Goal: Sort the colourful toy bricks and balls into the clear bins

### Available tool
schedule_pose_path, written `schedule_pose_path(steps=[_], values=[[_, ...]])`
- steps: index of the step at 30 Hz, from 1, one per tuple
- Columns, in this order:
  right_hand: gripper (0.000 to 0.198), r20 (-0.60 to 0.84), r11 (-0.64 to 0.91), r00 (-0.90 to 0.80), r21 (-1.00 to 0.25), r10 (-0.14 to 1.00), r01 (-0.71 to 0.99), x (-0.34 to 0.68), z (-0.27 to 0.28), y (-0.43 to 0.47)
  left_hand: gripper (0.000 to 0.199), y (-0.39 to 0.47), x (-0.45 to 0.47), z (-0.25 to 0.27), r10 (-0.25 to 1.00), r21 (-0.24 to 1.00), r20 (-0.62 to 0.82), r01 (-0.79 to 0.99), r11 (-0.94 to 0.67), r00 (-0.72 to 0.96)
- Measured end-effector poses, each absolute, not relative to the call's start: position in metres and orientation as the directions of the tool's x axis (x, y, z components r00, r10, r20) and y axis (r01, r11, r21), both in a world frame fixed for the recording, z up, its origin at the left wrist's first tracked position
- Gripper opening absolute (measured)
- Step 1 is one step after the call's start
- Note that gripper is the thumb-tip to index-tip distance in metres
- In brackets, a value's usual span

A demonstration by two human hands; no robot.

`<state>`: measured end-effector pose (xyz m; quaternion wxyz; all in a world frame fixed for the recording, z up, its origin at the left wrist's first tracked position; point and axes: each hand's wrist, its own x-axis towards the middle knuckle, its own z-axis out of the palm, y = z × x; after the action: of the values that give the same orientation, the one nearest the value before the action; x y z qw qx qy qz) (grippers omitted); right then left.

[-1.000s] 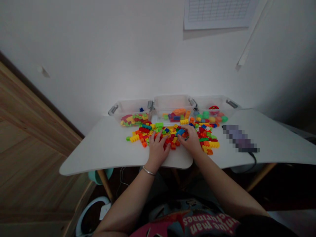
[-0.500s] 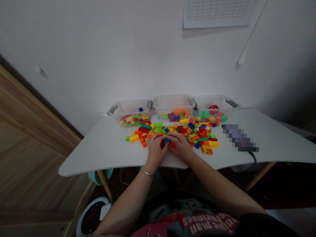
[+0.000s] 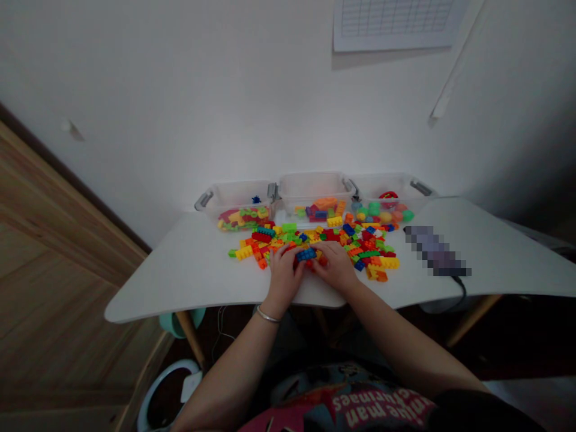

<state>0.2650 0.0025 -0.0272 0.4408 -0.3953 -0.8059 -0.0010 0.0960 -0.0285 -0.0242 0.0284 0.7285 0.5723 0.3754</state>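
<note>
A blue toy brick (image 3: 306, 255) with studs on top lies between my two hands, at the front of a pile of coloured building bricks (image 3: 330, 236). My left hand (image 3: 284, 270) is closed on the brick's left end, thumb on the near side. At its right end, the fingers of my right hand (image 3: 335, 264) are bent close around it; whether they grip the brick or only touch it is hard to make out. A bit of red shows under the right fingertips. Several bricks behind the fingers are partly hidden.
Three clear plastic bins stand along the wall: the left bin (image 3: 238, 191), the middle bin (image 3: 315, 183) and the right bin (image 3: 391, 186), each with coloured toys inside. A blurred-out phone-like object (image 3: 436, 252) with a cable lies right on the white table (image 3: 180, 276).
My hands have parted slightly, the right one shifting a little rightward. The blue brick, mostly covered by fingers before, now shows along its length.
</note>
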Motion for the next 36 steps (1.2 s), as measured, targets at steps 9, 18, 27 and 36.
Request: schedule_pose_path(steps=[9,18,27,36], values=[[0.024,0.685,0.599,-0.176,-0.447,0.707,0.664,0.267,-0.029,0.005,0.052,-0.029,0.098,-0.029,0.84,0.346,0.543,0.908,-0.236,0.011],[0.034,0.496,0.419,0.245,-0.855,0.833,0.306,0.278,-0.028,0.032,0.056,-0.026,0.105,-0.032,0.88,0.277,0.475,0.945,-0.175,0.023],[0.037,0.531,0.448,0.44,-0.847,0.724,0.284,0.314,0.043,0.098,0.054,-0.028,0.104,-0.03,0.881,0.301,0.473,0.935,-0.189,0.026],[0.034,0.557,0.288,0.362,-0.763,0.747,0.579,0.323,0.067,0.144,0.055,-0.027,0.104,-0.031,0.883,0.307,0.469,0.933,-0.187,0.023]])
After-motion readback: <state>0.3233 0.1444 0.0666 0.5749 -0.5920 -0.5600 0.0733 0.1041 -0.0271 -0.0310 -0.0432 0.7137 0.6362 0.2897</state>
